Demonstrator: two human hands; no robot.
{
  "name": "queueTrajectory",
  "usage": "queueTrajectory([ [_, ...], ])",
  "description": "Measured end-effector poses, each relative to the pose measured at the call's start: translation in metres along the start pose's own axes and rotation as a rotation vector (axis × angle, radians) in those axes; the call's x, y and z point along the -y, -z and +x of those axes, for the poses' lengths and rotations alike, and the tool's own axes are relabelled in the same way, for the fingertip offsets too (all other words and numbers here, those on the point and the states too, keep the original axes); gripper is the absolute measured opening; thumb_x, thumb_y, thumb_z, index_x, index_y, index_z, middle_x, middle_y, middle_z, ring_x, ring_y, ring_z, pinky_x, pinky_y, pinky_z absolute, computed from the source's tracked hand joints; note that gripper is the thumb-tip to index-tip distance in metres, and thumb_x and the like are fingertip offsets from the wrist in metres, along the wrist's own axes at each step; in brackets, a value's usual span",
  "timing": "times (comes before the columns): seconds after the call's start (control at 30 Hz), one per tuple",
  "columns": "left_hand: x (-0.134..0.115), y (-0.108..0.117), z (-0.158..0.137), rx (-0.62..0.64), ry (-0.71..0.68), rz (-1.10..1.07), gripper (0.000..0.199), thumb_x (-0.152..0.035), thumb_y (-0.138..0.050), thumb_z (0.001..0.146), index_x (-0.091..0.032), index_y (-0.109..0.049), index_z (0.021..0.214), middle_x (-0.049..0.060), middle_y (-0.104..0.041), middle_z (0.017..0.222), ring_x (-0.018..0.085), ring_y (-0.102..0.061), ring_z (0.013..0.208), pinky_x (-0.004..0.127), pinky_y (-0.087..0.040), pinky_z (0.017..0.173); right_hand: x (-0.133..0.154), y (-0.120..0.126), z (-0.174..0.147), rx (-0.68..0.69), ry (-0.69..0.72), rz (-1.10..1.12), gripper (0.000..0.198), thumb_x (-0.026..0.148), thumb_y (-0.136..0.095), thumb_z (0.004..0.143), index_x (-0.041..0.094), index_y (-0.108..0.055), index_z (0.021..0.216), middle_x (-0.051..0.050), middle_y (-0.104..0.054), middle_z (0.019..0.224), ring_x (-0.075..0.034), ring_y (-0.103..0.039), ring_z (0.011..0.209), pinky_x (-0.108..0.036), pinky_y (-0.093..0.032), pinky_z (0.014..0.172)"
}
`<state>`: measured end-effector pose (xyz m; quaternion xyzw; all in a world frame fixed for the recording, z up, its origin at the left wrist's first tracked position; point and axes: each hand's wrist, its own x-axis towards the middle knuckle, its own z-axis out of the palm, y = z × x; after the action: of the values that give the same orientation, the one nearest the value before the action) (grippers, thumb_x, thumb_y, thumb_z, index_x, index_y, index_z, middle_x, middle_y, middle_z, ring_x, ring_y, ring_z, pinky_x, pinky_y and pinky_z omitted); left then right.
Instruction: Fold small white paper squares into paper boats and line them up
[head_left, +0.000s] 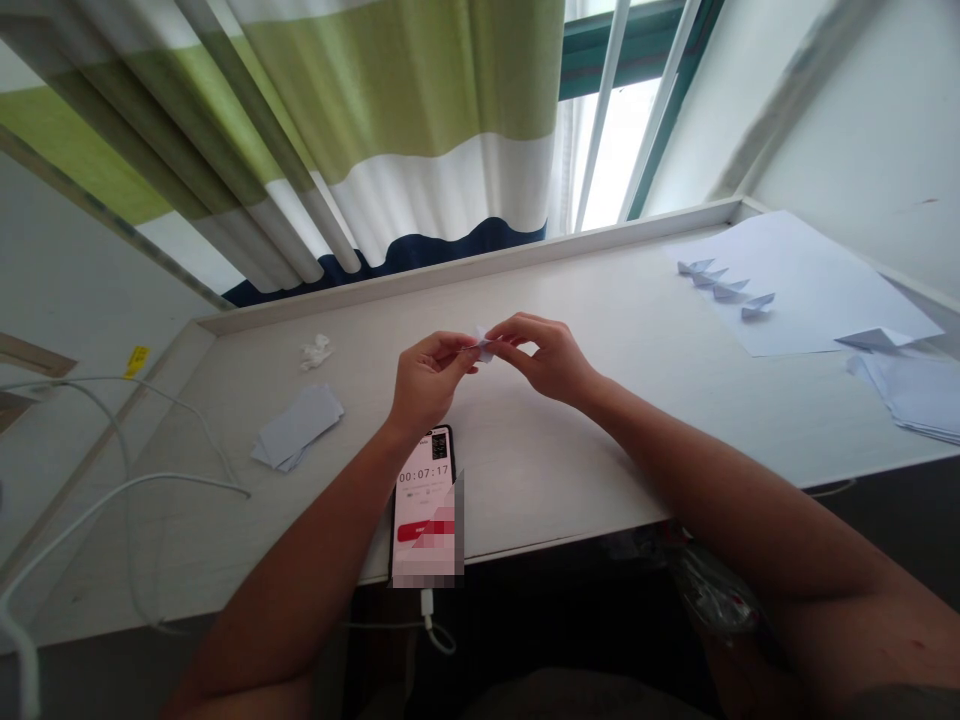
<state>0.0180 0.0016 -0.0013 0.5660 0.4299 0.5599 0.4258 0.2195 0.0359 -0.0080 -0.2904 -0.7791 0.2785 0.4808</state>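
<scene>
A small piece of folded white paper [484, 345] is pinched between my two hands above the middle of the desk. My left hand [431, 378] grips its left side with thumb and fingertips. From the right, my right hand [544, 352] holds it between thumb and index finger. The fingers cover much of the paper, so its full shape is hidden. Several small folded paper boats [727, 288] stand in a row at the far right, on a large white sheet [810, 270].
Below my left hand lies a phone [424, 500] showing a timer, with a cable [427, 605] plugged in. Small paper sheets [298, 428] and a crumpled paper [316, 351] lie on the left. More paper [911, 390] is stacked at the right edge. White cables [112, 500] loop across the left side.
</scene>
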Motion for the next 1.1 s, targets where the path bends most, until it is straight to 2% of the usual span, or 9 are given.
queueTrajectory([
  [0.1, 0.0007, 0.0011, 0.0000, -0.024, -0.033, 0.010, 0.038, -0.046, -0.098, 0.075, -0.020, -0.076, 0.092, 0.004, -0.082, 0.090, 0.021, -0.081, 0.088, 0.035, -0.066, 0.080, 0.0001, 0.0005, -0.0004, -0.005, -0.005, -0.005, 0.014, 0.034, -0.071, 0.104, 0.024, -0.080, 0.100, -0.005, -0.080, 0.099, -0.021, -0.074, 0.087, -0.039, -0.061, 0.082],
  [0.3, -0.0014, 0.0037, -0.0020, -0.014, -0.083, 0.083, 0.025, -0.043, -0.091, 0.085, -0.022, -0.082, 0.095, 0.005, -0.084, 0.091, 0.021, -0.082, 0.085, 0.034, -0.065, 0.076, 0.0009, 0.0002, -0.0003, -0.070, -0.035, -0.001, 0.018, 0.039, -0.072, 0.103, 0.025, -0.080, 0.094, -0.005, -0.081, 0.097, -0.022, -0.073, 0.089, -0.042, -0.062, 0.084],
  [0.5, -0.0028, 0.0060, -0.0011, -0.036, -0.136, 0.103, 0.025, -0.038, -0.096, 0.079, -0.020, -0.083, 0.090, 0.007, -0.084, 0.091, 0.023, -0.081, 0.087, 0.039, -0.066, 0.088, 0.0015, -0.0048, 0.0012, -0.117, -0.158, 0.228, 0.031, 0.052, -0.085, 0.091, 0.022, -0.078, 0.089, -0.005, -0.081, 0.092, -0.022, -0.076, 0.087, -0.043, -0.065, 0.089],
  [0.63, -0.0059, 0.0064, 0.0004, 0.009, -0.086, 0.068, 0.030, -0.041, -0.096, 0.079, -0.017, -0.079, 0.087, 0.007, -0.083, 0.085, 0.022, -0.081, 0.081, 0.038, -0.067, 0.083, 0.0021, -0.0074, 0.0031, -0.110, -0.225, 0.371, 0.041, 0.056, -0.094, 0.080, 0.020, -0.076, 0.086, -0.006, -0.080, 0.088, -0.021, -0.077, 0.084, -0.041, -0.065, 0.084],
  [0.7, -0.0073, 0.0064, 0.0012, 0.016, -0.076, 0.037, 0.034, -0.041, -0.096, 0.078, -0.018, -0.076, 0.092, 0.005, -0.081, 0.080, 0.021, -0.080, 0.077, 0.036, -0.066, 0.079, 0.0013, -0.0080, 0.0040, -0.134, -0.224, 0.445, 0.044, 0.055, -0.098, 0.075, 0.020, -0.074, 0.085, -0.004, -0.078, 0.085, -0.020, -0.076, 0.081, -0.038, -0.066, 0.079],
  [0.8, -0.0081, 0.0075, 0.0028, 0.039, -0.053, 0.001, 0.044, -0.037, -0.096, 0.077, -0.019, -0.074, 0.111, 0.001, -0.080, 0.076, 0.020, -0.080, 0.074, 0.034, -0.066, 0.077, -0.0005, -0.0081, 0.0047, -0.149, -0.231, 0.519, 0.049, 0.054, -0.102, 0.067, 0.021, -0.072, 0.088, -0.001, -0.076, 0.081, -0.019, -0.076, 0.077, -0.036, -0.066, 0.074],
  [0.9, -0.0075, 0.0094, 0.0043, 0.089, -0.017, 0.024, 0.047, -0.036, -0.094, 0.078, -0.018, -0.076, 0.118, 0.001, -0.080, 0.076, 0.020, -0.080, 0.075, 0.033, -0.065, 0.078, -0.0009, -0.0077, 0.0042, -0.099, -0.259, 0.544, 0.048, 0.053, -0.101, 0.069, 0.020, -0.073, 0.091, -0.002, -0.077, 0.080, -0.020, -0.077, 0.078, -0.038, -0.067, 0.076],
  [1.1, -0.0024, 0.0094, 0.0043, 0.105, 0.025, 0.088, 0.035, -0.047, -0.092, 0.083, -0.017, -0.084, 0.098, 0.007, -0.083, 0.082, 0.019, -0.078, 0.073, 0.031, -0.061, 0.069, -0.0003, -0.0084, 0.0004, -0.045, -0.238, 0.444, 0.040, 0.054, -0.093, 0.082, 0.019, -0.077, 0.092, -0.006, -0.081, 0.089, -0.021, -0.079, 0.083, -0.041, -0.067, 0.081],
])
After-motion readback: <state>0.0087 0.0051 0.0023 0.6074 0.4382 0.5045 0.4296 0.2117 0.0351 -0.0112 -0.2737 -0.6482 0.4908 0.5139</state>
